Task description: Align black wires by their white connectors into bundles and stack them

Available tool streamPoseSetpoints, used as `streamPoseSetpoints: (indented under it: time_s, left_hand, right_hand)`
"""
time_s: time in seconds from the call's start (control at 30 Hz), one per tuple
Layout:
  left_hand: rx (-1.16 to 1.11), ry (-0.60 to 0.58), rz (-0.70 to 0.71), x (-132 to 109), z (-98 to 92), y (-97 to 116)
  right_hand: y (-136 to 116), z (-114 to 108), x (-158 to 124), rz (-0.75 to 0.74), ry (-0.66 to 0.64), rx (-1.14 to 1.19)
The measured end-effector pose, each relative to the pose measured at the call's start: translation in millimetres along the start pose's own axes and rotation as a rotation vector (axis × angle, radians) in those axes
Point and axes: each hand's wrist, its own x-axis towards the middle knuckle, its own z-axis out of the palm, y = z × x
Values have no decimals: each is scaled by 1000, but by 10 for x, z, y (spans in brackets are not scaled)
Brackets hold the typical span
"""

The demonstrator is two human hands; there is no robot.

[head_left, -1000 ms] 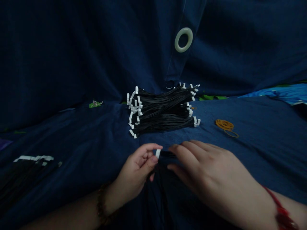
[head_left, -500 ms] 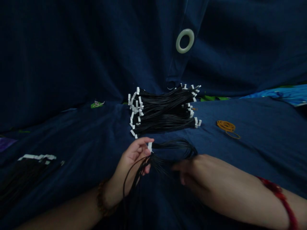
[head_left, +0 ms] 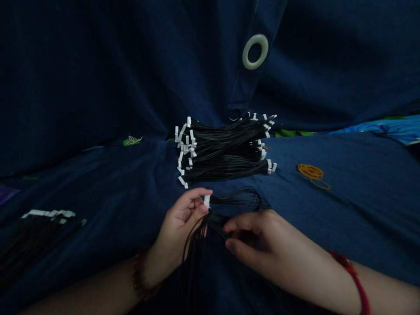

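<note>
Our left hand [head_left: 180, 232] pinches a white plug [head_left: 206, 201] on a bunch of thin black wires [head_left: 200, 236]. Our right hand [head_left: 262, 247] curls shut around those wires. At twelve o'clock sits a big wire pile [head_left: 223, 151] on blue cloth [head_left: 328, 223]. Orange rubber bands [head_left: 310, 172] lie at two o'clock.

Bare skin runs up both arms from the left hand [head_left: 180, 232] and the right hand [head_left: 272, 249]. A bracelet of dark brown round beads [head_left: 139, 275] circles the left wrist, and a thin red cord bracelet [head_left: 355, 280] circles the right.
</note>
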Motion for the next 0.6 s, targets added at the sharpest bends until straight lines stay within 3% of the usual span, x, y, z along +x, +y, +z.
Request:
streamPoseSetpoints:
  time_s: [0.17,0.33,0.4,0.47,0.6]
  left_hand:
    - [-1,35,-25,16,10,31]
    - [-34,40,-7,23,-7,38]
    - [-45,45,-16,24,-10,41]
    - [-45,37,-19,21,-13,38]
    - [-7,14,-13,8,-21,17]
  right_hand:
    - [-9,-81,-2,78,-8,70]
    - [-35,-138,37,393,-227,614]
    - [-53,-116,68,488,-273,716]
    - [-58,-68,105,516,-291,677]
    - [-9,56,168,346,-217,419]
